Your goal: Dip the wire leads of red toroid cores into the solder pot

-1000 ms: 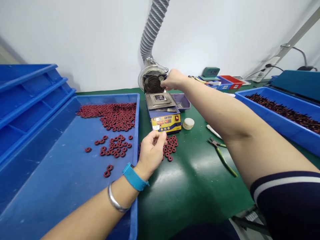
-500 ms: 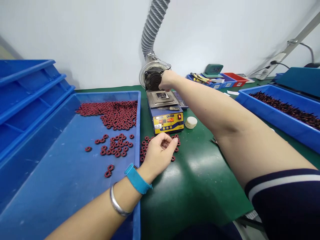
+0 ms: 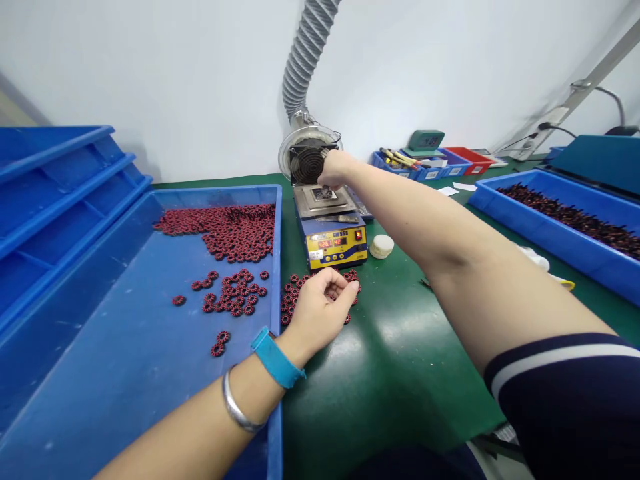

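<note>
My right hand (image 3: 336, 169) reaches over the solder pot (image 3: 336, 250), its closed fingers pointing down just above the small square opening on top. What it pinches, if anything, is hidden behind the fingers. My left hand (image 3: 324, 308) is curled over a cluster of small red-and-black ring cores (image 3: 290, 300) on the green table, in front of the pot. Its thumb and fingertips come close together, and I cannot make out what lies between them. On the pot's ledge rests a flat metal tool (image 3: 337, 219).
A blue tray (image 3: 277, 373) at left holds many ring cores; stacked blue trays (image 3: 60, 180) stand behind it. A fume duct (image 3: 307, 60) hangs over the pot. At right are a round white pad (image 3: 382, 246), a tray of dark parts (image 3: 555, 243) and tool bins (image 3: 430, 172).
My right hand has lowered slightly towards the pot's opening. My left hand stays nearly in place over the rings. The view has shifted slightly.
</note>
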`<action>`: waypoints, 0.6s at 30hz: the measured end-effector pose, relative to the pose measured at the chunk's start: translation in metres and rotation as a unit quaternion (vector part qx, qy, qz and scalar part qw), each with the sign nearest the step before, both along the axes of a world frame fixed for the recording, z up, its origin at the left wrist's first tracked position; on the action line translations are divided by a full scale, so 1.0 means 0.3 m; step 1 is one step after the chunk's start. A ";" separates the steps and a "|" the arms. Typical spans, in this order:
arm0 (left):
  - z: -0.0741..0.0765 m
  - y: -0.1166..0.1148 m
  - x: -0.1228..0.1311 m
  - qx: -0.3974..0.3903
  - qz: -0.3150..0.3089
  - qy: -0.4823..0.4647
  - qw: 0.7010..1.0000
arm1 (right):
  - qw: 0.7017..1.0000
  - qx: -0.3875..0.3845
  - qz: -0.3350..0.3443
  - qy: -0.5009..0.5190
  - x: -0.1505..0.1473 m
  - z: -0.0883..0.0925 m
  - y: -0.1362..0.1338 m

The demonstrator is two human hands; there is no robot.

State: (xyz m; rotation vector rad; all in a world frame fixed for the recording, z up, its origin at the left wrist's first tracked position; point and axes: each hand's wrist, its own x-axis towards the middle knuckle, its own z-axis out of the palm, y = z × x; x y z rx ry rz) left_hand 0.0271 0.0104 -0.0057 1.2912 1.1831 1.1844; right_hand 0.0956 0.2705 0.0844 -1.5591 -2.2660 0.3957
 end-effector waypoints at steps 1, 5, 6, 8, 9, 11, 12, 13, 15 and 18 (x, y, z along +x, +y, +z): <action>-0.001 0.000 0.000 0.000 0.000 0.001 1.000 | 1.000 -0.011 -0.017 -0.023 0.001 0.013 -0.015; 0.002 -0.002 -0.001 -0.001 -0.001 0.006 1.000 | 0.995 -0.038 -0.072 -0.049 0.014 0.079 -0.079; 0.003 -0.002 -0.001 -0.003 -0.002 0.006 1.000 | 0.996 -0.044 -0.076 -0.028 0.021 0.092 -0.091; 0.005 -0.003 -0.001 -0.006 -0.001 0.008 1.000 | 0.995 -0.064 -0.079 0.020 0.041 0.111 -0.108; 0.006 -0.002 -0.001 -0.004 0.000 0.010 1.000 | 0.993 -0.074 -0.077 0.051 0.053 0.115 -0.116; 0.004 0.000 -0.002 0.002 0.005 0.014 1.000 | 0.985 -0.103 -0.064 0.121 0.083 0.114 -0.137; 0.003 0.001 -0.002 0.006 0.010 0.014 1.000 | 0.978 -0.124 -0.054 0.159 0.099 0.108 -0.155; 0.003 0.002 -0.001 0.008 0.017 0.010 1.000 | 0.968 -0.146 -0.041 0.200 0.116 0.098 -0.181; 0.005 0.005 -0.002 0.001 0.031 -0.011 0.999 | 0.939 -0.197 -0.008 0.284 0.151 0.062 -0.259; 0.016 0.006 -0.003 -0.030 0.046 -0.065 0.996 | 0.882 -0.237 0.059 0.403 0.199 -0.038 -0.436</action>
